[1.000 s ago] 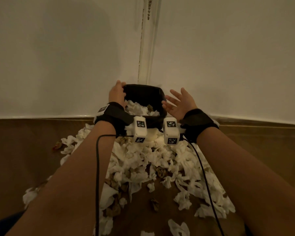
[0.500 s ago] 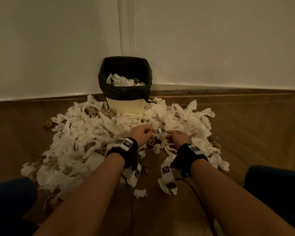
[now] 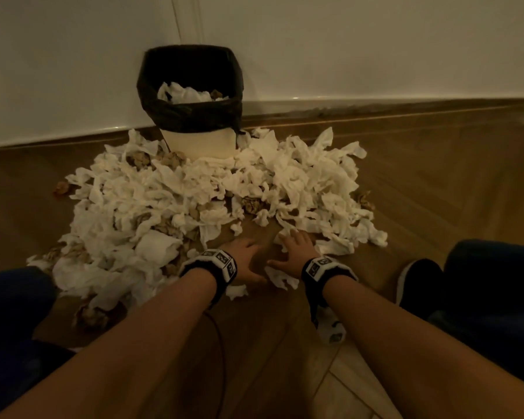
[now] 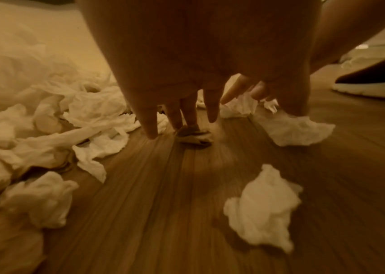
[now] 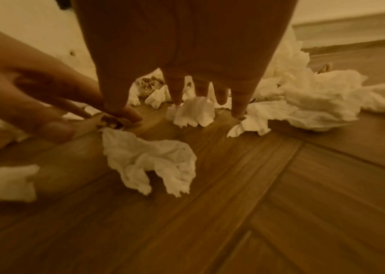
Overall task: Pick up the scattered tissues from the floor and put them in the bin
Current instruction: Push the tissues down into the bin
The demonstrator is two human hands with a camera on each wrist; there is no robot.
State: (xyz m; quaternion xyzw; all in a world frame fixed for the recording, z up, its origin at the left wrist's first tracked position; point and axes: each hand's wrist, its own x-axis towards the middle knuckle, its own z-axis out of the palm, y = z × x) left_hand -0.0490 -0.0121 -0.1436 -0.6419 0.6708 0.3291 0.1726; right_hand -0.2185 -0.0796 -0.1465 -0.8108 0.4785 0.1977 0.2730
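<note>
While both hands (image 3: 245,255) (image 3: 294,249) hover open — tissues (image 3: 194,201) ring the bin (image 3: 191,95).

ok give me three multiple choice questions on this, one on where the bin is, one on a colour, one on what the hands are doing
1. Where does the bin stand?
A. in the corner, against the wall
B. mid-floor, far from any wall
C. on a chair

2. What colour is the bin liner?
A. white
B. black
C. blue

3. How are the left hand and right hand?
A. both fisted round tissues
B. both open, low over the floor
C. both inside the bin

Answers:
1 A, the bin sits at the wall behind the tissues.
2 B, the liner is black over a pale bin body.
3 B, the wrist views show spread fingers gripping nothing.
</note>
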